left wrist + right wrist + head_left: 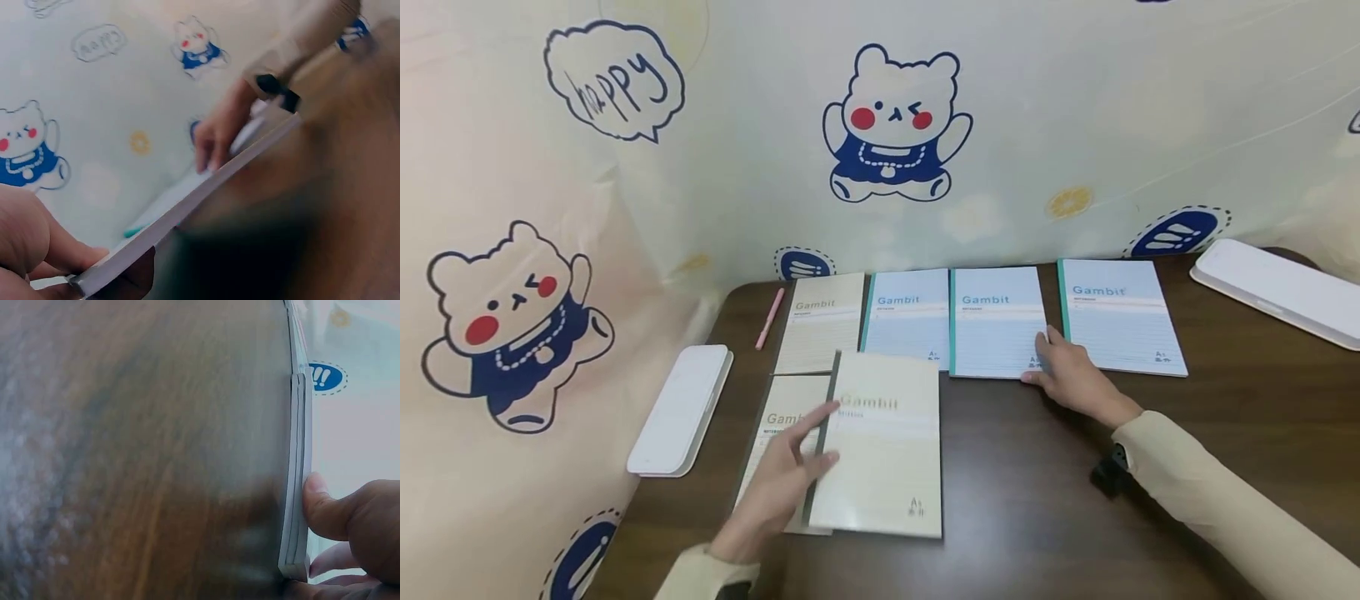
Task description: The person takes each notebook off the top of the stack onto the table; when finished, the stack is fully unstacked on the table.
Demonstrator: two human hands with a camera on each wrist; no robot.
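My left hand (782, 479) pinches a cream notebook (887, 450) at its dark spine, thumb on the cover. In the left wrist view this notebook (187, 203) is tilted and off the table, seen edge-on. It overlaps another cream notebook (767, 450) lying beneath. My right hand (1071, 371) holds the lower right corner of a light-blue notebook (996, 312) with a green spine. In the right wrist view, the thumb (328, 509) lies against the edge of several stacked layers (295, 481), with the other fingers around the corner.
Left of that blue notebook lie another blue notebook (904, 321) and a cream one (823, 325). A further blue notebook (1120, 312) lies right. A pink pen (770, 318) and white case (681, 412) are on the left; another white case (1285, 287) sits far right on the brown table (1015, 500).
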